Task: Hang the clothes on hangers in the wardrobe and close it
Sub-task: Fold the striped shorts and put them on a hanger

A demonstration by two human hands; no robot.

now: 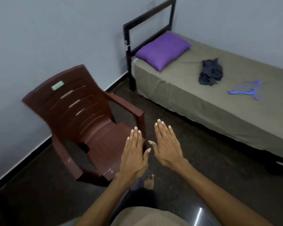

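Both of my hands are out in front of me, palms down and fingers straight, holding nothing: my left hand (134, 154) hovers over the front corner of the brown plastic chair (82, 121), and my right hand (167, 146) sits just beside it, thumbs nearly meeting above the dark floor (194, 160). Below them I can see my bare foot (149, 181). Farther off to my right is the bed (194, 101) with its grey-green sheet, and on it lies what I'm after: a dark garment (211, 72) crumpled into a small heap near the middle of the mattress, with a blue hanger (247, 90) lying flat close by, apart from the cloth and nearer the bed's outer edge. At the head of the bed rests a purple pillow (162, 50) against the black metal frame (147, 25). I see no wardrobe from here. The garment looks soft and light, so I expect it to sag and hide its own shape; I'd pinch it at an edge, shake it out and find the shoulders or waistband before threading it. The hanger looks thin, stiff plastic, light enough for one hand, and I'd take it at the neck just under the hook, so both arms stay free for the cloth.
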